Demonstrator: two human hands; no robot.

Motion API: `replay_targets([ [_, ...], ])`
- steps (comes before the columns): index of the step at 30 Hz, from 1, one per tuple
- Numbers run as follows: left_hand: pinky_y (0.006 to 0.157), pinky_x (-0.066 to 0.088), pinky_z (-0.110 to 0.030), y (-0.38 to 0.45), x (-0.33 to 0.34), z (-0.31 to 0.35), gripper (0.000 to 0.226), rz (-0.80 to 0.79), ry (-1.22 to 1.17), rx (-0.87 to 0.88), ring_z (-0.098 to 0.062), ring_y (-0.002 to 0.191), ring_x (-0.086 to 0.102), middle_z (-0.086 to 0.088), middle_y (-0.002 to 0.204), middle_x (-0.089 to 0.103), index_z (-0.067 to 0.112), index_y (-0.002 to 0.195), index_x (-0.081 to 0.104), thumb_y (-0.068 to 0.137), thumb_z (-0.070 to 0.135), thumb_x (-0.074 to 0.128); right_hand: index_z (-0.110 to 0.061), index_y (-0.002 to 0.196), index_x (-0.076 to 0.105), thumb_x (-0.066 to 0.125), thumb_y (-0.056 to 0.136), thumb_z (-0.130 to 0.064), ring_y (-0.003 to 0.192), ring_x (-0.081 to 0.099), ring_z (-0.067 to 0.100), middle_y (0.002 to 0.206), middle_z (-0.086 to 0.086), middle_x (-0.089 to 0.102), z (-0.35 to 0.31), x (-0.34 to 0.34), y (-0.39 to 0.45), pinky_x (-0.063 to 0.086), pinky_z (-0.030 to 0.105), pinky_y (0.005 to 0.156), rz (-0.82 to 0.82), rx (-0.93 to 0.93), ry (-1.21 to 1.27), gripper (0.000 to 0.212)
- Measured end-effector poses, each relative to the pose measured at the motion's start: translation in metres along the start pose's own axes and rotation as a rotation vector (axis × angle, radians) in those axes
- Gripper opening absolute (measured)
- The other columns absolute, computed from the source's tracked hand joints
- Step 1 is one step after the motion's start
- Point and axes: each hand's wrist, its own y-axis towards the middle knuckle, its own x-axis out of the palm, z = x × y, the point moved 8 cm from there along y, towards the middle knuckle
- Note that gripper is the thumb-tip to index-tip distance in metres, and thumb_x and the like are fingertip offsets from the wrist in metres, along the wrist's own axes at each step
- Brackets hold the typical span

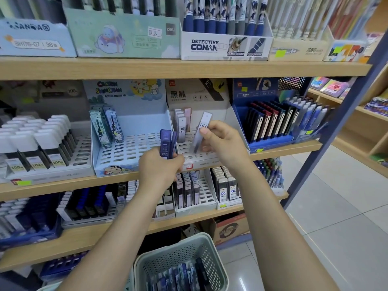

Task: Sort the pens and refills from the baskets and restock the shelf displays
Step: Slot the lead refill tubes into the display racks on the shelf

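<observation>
My right hand [222, 141] pinches a grey HB lead refill case [202, 131], tilted, its lower end over the white slotted display tray [193, 150] on the middle shelf. A few matching HB 07 cases [181, 126] stand at the back of that tray. My left hand [160, 164] grips a couple of dark blue refill cases [167, 143] upright, in front of the tray's left wall. Below, on the floor, a pale green basket [218, 267] holds several blue refill cases [180, 276].
A Crayon Shinchan tray [134, 148] sits left of the HB tray, mostly bare slots. A blue tray of dark cases [270, 122] is to the right. Wooden shelf boards [147, 68] run above and below. A blue upright post [336, 120] stands at right, tiled floor beyond.
</observation>
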Motion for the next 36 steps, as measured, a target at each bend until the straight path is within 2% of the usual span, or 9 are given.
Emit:
replay_targets([
  [5, 0.055, 0.049, -0.025, -0.002, 0.001, 0.000, 0.005, -0.030, -0.036, -0.029, -0.010, 0.040, 0.056, -0.003, 0.064, 0.072, 0.009, 0.080, 0.067, 0.082, 0.012, 0.070, -0.015, 0.091, 0.071, 0.061, 0.098, -0.010, 0.080, 0.070, 0.017, 0.086, 0.005, 0.074, -0.001, 0.000, 0.003, 0.059, 0.037, 0.080, 0.020, -0.005, 0.045, 0.014],
  [10, 0.047, 0.045, -0.020, -0.012, 0.003, 0.001, 0.008, -0.087, -0.031, -0.023, -0.010, 0.039, 0.054, -0.001, 0.058, 0.069, 0.008, 0.073, 0.065, 0.081, 0.008, 0.068, -0.002, 0.096, 0.070, 0.061, 0.097, -0.006, 0.089, 0.073, 0.030, 0.096, 0.022, 0.073, 0.002, 0.004, 0.008, 0.061, 0.040, 0.082, 0.014, 0.021, 0.098, 0.010],
  [14, 0.054, 0.047, -0.025, -0.016, -0.001, 0.002, 0.010, -0.147, -0.024, -0.013, -0.012, 0.042, 0.052, -0.003, 0.064, 0.072, 0.007, 0.074, 0.067, 0.084, 0.009, 0.068, -0.007, 0.096, 0.071, 0.065, 0.094, -0.004, 0.086, 0.073, 0.023, 0.095, 0.016, 0.074, 0.001, 0.007, 0.008, 0.060, 0.034, 0.081, 0.008, 0.011, 0.054, 0.007],
  [18, 0.048, 0.042, -0.025, -0.016, -0.001, -0.006, 0.015, -0.192, -0.128, -0.074, -0.015, 0.043, 0.049, -0.004, 0.064, 0.071, 0.007, 0.077, 0.068, 0.088, 0.016, 0.074, -0.009, 0.095, 0.070, 0.063, 0.094, -0.002, 0.078, 0.071, 0.015, 0.088, 0.008, 0.074, 0.000, 0.011, 0.007, 0.060, 0.028, 0.077, -0.041, 0.016, -0.010, 0.010],
  [22, 0.041, 0.039, -0.019, -0.014, 0.000, -0.009, 0.016, -0.188, -0.183, -0.095, -0.013, 0.041, 0.049, -0.001, 0.062, 0.069, 0.006, 0.085, 0.068, 0.090, 0.021, 0.074, -0.018, 0.090, 0.070, 0.063, 0.095, -0.002, 0.074, 0.068, 0.014, 0.083, 0.004, 0.073, -0.001, 0.013, 0.008, 0.060, 0.031, 0.076, -0.073, 0.013, -0.085, 0.018],
  [24, 0.040, 0.039, -0.018, -0.014, -0.001, -0.009, 0.017, -0.183, -0.200, -0.095, -0.012, 0.040, 0.048, 0.000, 0.060, 0.068, 0.007, 0.085, 0.068, 0.091, 0.021, 0.074, -0.014, 0.092, 0.071, 0.062, 0.095, -0.003, 0.073, 0.067, 0.015, 0.083, 0.007, 0.072, -0.002, 0.014, 0.010, 0.061, 0.033, 0.078, -0.070, -0.008, -0.168, 0.014],
  [27, 0.040, 0.040, -0.018, -0.014, 0.001, -0.009, 0.016, -0.193, -0.218, -0.097, -0.011, 0.041, 0.049, 0.000, 0.060, 0.068, 0.008, 0.085, 0.068, 0.091, 0.022, 0.074, -0.007, 0.097, 0.071, 0.063, 0.096, -0.008, 0.071, 0.066, 0.012, 0.080, 0.004, 0.071, -0.004, 0.021, 0.012, 0.059, 0.035, 0.078, -0.084, -0.049, -0.342, 0.009],
  [30, 0.041, 0.041, -0.018, -0.014, 0.001, -0.009, 0.017, -0.207, -0.219, -0.094, -0.011, 0.042, 0.050, 0.001, 0.060, 0.068, 0.009, 0.086, 0.067, 0.091, 0.024, 0.074, -0.008, 0.090, 0.071, 0.065, 0.094, -0.010, 0.071, 0.066, 0.013, 0.076, 0.000, 0.070, -0.004, 0.027, 0.013, 0.057, 0.037, 0.079, -0.098, -0.048, -0.455, 0.008],
  [36, 0.042, 0.041, -0.019, -0.013, 0.001, -0.009, 0.016, -0.252, -0.234, -0.076, -0.012, 0.045, 0.049, 0.000, 0.059, 0.062, 0.011, 0.085, 0.066, 0.091, 0.024, 0.074, -0.012, 0.079, 0.074, 0.077, 0.086, -0.028, 0.070, 0.060, 0.012, 0.073, -0.004, 0.068, -0.007, 0.018, 0.010, 0.049, 0.026, 0.066, -0.008, -0.010, -0.620, 0.018],
])
